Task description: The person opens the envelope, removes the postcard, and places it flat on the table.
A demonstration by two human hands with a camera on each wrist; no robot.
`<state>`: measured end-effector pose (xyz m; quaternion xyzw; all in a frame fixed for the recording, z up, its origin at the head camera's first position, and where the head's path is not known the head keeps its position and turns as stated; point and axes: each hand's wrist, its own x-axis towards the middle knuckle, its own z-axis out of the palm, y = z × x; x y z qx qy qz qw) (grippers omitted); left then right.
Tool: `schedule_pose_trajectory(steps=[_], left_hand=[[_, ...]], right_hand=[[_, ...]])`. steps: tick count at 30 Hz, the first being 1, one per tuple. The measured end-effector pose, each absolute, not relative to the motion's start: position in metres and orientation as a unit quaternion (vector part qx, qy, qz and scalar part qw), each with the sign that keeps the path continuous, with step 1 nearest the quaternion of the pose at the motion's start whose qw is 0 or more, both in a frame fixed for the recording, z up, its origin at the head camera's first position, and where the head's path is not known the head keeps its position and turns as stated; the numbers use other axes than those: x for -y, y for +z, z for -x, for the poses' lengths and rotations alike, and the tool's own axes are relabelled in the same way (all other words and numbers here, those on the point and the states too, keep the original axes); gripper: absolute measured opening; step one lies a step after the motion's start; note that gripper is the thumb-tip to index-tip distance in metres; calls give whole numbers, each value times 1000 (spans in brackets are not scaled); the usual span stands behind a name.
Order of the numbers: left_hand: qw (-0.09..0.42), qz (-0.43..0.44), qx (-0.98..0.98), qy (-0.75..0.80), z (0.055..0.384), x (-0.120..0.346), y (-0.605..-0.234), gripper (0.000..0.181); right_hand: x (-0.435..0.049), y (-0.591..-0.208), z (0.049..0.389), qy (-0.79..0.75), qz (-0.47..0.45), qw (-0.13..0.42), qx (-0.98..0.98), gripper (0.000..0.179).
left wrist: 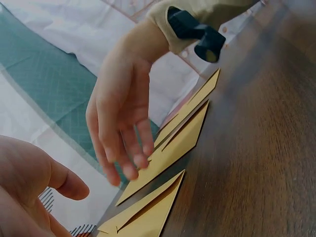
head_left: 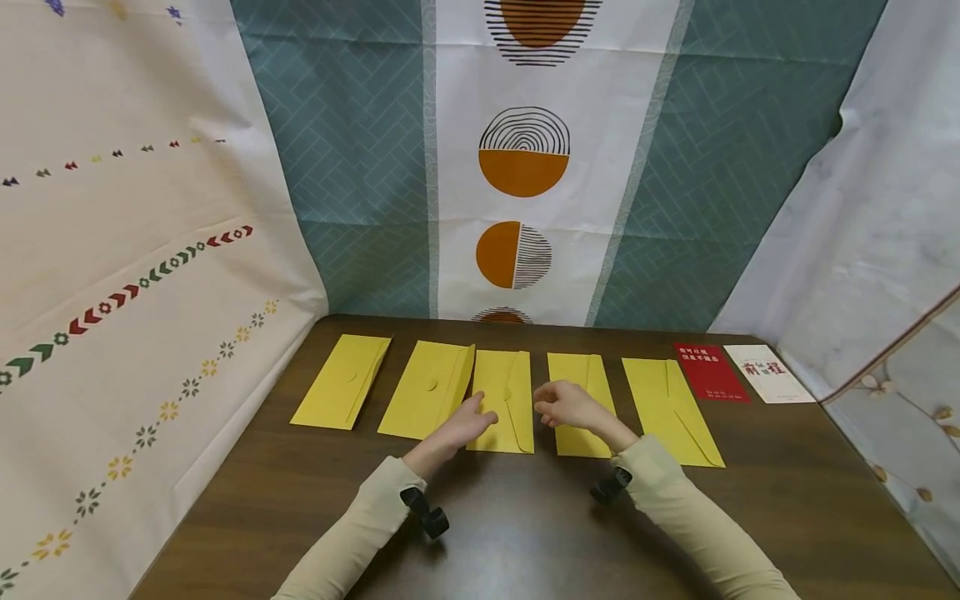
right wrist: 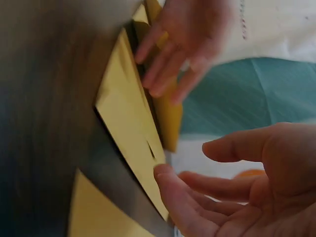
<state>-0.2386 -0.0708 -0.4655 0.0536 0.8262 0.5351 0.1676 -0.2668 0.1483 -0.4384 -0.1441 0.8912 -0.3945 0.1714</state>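
Observation:
Several yellow envelopes [head_left: 500,400] lie in a row across the dark wooden table. My left hand [head_left: 462,422] hovers around the gap between the second envelope [head_left: 423,392] and the middle one, overlapping their edges in the head view. Over the upper left part of the fourth envelope [head_left: 585,446] is my right hand [head_left: 573,406], its fingers loosely bent and pointing left. Neither hand holds anything. In the left wrist view the right hand [left wrist: 121,113] hangs with relaxed fingers above the envelopes. The right wrist view shows the left hand [right wrist: 187,44] with its fingers spread, slightly blurred.
A red card [head_left: 712,373] and a white card [head_left: 768,375] with printed characters lie at the far right of the table [head_left: 517,525]. Patterned cloths hang behind and on both sides. Black straps [head_left: 426,512] with small devices sit on both wrists.

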Motion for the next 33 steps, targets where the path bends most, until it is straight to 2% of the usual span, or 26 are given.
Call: schedule_pose_trajectory(steps=[7,12,14,22,27,33], left_hand=[[165,-43,-827,536,241,69,-463,69],[161,-44,-832,529,240,69,-463,66],[160,-46,-831,530,238,69,-464,66],[154,-34,-818,553,225,71,-475,65],[155,-34,-807,569,223,70,-476,66],[118,-19,-806,580,234,67,-473,63]], right_hand=[[-122,-449,264,-333,121,124,-927,45],[-116,-456,262,-303,118,113,-939,26],[-113,-460,259,-294,112,108,-943,24],[-97,-477,243,-272,109,77,-953,41],[-92,-484,242,-235,104,56,-965,41],[-92,-479,252,-219,97,48,-970,40]])
